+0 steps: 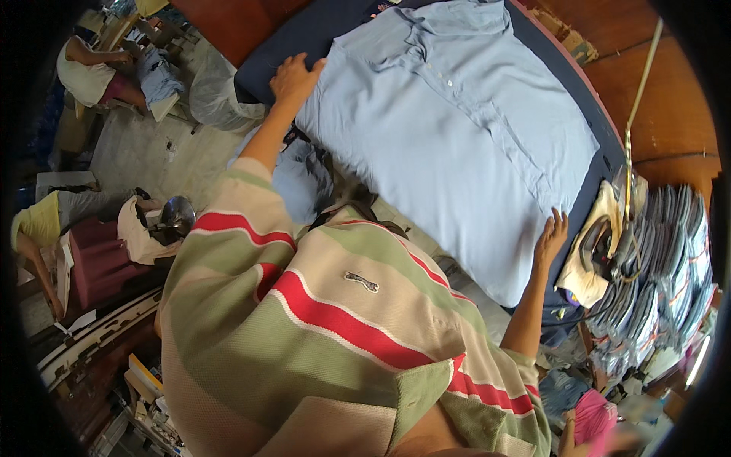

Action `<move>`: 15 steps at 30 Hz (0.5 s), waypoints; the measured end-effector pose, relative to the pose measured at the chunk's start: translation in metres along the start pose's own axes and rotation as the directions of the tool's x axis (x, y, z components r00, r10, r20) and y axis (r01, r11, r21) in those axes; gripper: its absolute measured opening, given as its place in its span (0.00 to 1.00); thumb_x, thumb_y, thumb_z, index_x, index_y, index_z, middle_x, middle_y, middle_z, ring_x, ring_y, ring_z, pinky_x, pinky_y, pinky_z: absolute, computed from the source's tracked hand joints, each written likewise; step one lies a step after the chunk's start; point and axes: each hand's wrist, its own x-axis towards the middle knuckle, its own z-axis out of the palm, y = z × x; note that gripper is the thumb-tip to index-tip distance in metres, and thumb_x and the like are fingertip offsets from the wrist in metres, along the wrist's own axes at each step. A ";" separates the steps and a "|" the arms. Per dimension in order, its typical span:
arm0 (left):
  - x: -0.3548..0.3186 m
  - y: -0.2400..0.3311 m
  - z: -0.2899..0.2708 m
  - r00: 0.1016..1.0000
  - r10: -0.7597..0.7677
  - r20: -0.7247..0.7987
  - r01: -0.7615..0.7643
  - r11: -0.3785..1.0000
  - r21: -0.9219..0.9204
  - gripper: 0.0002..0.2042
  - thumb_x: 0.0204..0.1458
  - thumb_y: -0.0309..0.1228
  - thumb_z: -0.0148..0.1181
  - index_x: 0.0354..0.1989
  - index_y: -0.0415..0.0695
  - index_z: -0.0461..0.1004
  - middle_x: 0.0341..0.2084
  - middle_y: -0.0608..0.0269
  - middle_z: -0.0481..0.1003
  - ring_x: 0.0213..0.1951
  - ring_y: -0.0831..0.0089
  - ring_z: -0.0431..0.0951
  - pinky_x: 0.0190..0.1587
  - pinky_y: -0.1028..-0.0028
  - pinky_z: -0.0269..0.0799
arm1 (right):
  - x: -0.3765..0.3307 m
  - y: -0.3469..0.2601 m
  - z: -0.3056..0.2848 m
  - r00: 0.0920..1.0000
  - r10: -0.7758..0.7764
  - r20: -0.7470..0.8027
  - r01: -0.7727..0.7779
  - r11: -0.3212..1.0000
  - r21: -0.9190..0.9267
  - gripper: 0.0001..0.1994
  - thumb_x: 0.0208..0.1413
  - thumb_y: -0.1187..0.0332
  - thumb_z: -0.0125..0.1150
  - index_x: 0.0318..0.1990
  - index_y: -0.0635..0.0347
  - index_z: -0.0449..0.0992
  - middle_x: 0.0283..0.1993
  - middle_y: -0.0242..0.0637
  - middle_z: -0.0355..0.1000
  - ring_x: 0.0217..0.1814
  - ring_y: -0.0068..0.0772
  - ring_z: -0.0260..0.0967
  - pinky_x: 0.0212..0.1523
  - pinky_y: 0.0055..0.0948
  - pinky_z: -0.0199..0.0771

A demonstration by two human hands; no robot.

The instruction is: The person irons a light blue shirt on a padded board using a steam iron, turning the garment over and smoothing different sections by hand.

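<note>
A light blue buttoned shirt (434, 129) lies spread over a dark navy ironing table (263, 72), its front edge hanging down toward me. Folds run along its button strip. At the shirt's left edge is my left hand (297, 78), open, fingers spread, the thumb side against the fabric. My right hand (551, 238) rests at the lower right corner of the shirt, its fingers stretched out. Just right of that hand, an iron (596, 245) sits on a cream cloth (585, 279) at the table's end.
A pale hose (629, 152) hangs down to the iron. Stacks of folded, bagged garments (647, 266) stand at the right. More blue cloth (299, 179) is below the table's near edge. Other people (90, 72) work at the far left, left and lower right.
</note>
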 end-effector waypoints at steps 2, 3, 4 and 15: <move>0.029 0.005 0.020 0.987 0.126 0.098 -0.117 0.990 -0.084 0.17 0.51 0.46 0.49 0.38 0.45 0.69 0.40 0.50 0.72 0.41 0.55 0.73 0.42 0.59 0.69 | 0.031 0.013 0.030 0.991 0.066 0.114 -0.036 0.968 -0.250 0.22 0.60 0.53 0.36 0.60 0.44 0.59 0.65 0.46 0.48 0.66 0.48 0.44 0.61 0.47 0.44; 0.039 0.006 0.026 0.988 0.134 0.077 -0.131 0.991 -0.039 0.16 0.52 0.44 0.48 0.37 0.44 0.69 0.37 0.50 0.73 0.39 0.54 0.74 0.40 0.59 0.69 | 0.040 0.012 0.039 0.960 0.211 0.184 -0.120 0.903 -0.412 0.24 0.59 0.50 0.34 0.62 0.41 0.55 0.67 0.44 0.44 0.68 0.47 0.41 0.62 0.49 0.40; 0.045 0.006 0.030 0.987 0.145 0.070 -0.145 0.989 0.005 0.15 0.53 0.43 0.48 0.36 0.44 0.69 0.34 0.50 0.74 0.36 0.53 0.75 0.37 0.58 0.70 | 0.043 0.026 0.044 0.944 0.289 0.161 -0.189 0.870 -0.455 0.26 0.58 0.48 0.33 0.64 0.39 0.51 0.68 0.43 0.42 0.69 0.46 0.39 0.62 0.51 0.38; 0.045 -0.004 0.040 0.965 0.215 -0.149 -0.203 0.975 0.088 0.10 0.51 0.37 0.50 0.39 0.49 0.69 0.35 0.62 0.73 0.38 0.62 0.74 0.40 0.59 0.65 | 0.052 0.051 0.042 0.931 0.322 0.174 -0.198 0.843 -0.500 0.28 0.57 0.47 0.34 0.65 0.39 0.47 0.69 0.41 0.39 0.70 0.46 0.35 0.63 0.50 0.33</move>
